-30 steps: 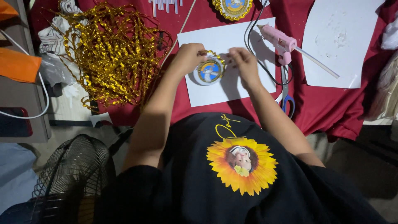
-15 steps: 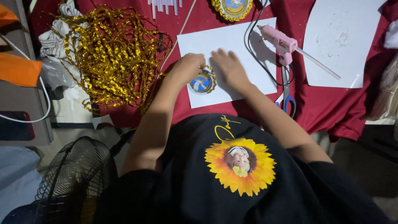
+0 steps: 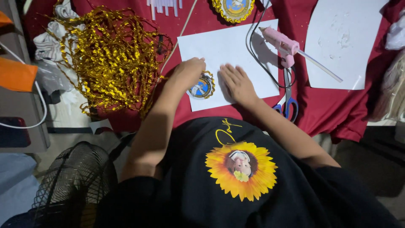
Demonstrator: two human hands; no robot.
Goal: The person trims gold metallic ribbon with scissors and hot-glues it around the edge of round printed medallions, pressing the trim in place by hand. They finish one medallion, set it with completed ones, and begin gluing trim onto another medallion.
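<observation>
We see our left hand (image 3: 189, 72) curled, fingers pinching the left edge of the round gold-trimmed blue badge (image 3: 202, 87) on the white paper sheet (image 3: 228, 46), while our right hand (image 3: 236, 82) lies spread flat just right of it.

Black T-shirt, sunflower print on the chest, bare forearms, no sleeves visible

A gold-trimmed round badge (image 3: 203, 86) with a blue and white centre is lying on white paper (image 3: 228, 50) over a dark red tablecloth (image 3: 337, 109). Gold tinsel (image 3: 107, 59) is glinting beside a pink glue gun (image 3: 280, 42), blue-handled scissors (image 3: 287, 105) and a black shirt with a yellow sunflower print (image 3: 241, 169).
</observation>
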